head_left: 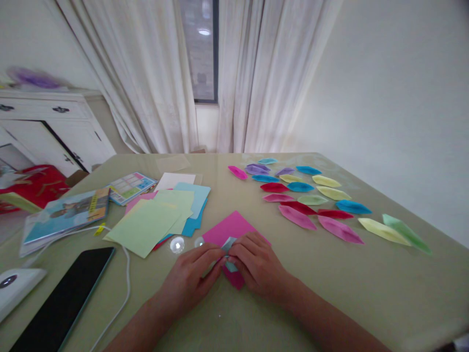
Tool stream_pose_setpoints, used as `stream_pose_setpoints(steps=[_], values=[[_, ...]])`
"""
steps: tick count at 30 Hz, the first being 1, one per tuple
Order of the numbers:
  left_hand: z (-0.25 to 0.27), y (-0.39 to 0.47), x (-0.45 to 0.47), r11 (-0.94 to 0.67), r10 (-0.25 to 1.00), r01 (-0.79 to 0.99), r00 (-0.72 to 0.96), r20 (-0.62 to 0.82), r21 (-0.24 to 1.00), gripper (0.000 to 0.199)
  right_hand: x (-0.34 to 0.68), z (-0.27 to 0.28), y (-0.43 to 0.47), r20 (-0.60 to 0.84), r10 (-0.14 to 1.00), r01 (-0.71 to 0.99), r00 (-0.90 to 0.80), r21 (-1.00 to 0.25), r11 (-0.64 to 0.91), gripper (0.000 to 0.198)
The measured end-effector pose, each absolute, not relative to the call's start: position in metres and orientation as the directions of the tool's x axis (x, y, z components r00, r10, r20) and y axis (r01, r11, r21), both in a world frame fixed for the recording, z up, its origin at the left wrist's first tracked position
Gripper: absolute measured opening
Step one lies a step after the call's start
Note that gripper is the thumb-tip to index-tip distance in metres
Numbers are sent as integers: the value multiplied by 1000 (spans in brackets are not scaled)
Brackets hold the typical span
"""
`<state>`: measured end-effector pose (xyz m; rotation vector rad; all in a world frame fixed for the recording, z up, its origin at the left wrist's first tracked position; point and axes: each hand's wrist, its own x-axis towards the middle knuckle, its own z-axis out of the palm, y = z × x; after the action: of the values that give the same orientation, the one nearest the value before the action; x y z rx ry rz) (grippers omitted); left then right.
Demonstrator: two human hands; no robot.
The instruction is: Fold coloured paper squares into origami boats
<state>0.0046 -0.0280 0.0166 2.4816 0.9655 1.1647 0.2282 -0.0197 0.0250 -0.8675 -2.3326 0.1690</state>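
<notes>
Between my fingertips is a small folded light-blue paper [229, 244], partly covered by both hands. My left hand [194, 271] pinches its left side. With thumb and fingers, my right hand [254, 261] grips the other side. Under them a magenta paper square [234, 226] lies flat on the table, one corner pointing away from me. To the right, several folded paper boat-like shapes lie in loose rows, among them a pink one [340, 230], a blue one [353, 207] and a pale green one [407, 233].
Left of my hands are a stack of coloured paper sheets [146, 227] and two clear discs, one nearer [177, 245]. Farther left lie a dark phone [69, 298], a white cable [128, 274], a white device [22, 288] and booklets [66, 215]. A wall borders the table's right side.
</notes>
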Motion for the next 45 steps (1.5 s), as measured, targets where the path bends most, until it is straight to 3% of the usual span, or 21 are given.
stream_pose_setpoints(steps=[7,16,23,29,34,41,45], values=[[12,-28,3,-781,618,449,461,637,434,18,228,25,-18,518,609,533,-601,-308,788,19],[11,-26,8,-735,676,387,353,646,558,27,228,27,-20,568,647,518,-508,-399,757,17],[12,-29,10,-725,686,375,318,654,578,30,227,26,-20,569,656,495,-495,-436,752,22],[13,-29,11,-604,796,348,223,562,717,30,228,26,-19,572,660,511,-487,-427,746,19],[15,-28,13,-455,890,270,117,441,848,17,228,28,-19,572,658,521,-490,-414,747,12],[19,-29,14,-544,833,382,140,535,747,16,227,26,-19,620,630,540,-468,-364,759,17],[14,-29,14,-455,887,325,88,452,829,16,227,25,-19,631,618,503,-468,-385,774,13]])
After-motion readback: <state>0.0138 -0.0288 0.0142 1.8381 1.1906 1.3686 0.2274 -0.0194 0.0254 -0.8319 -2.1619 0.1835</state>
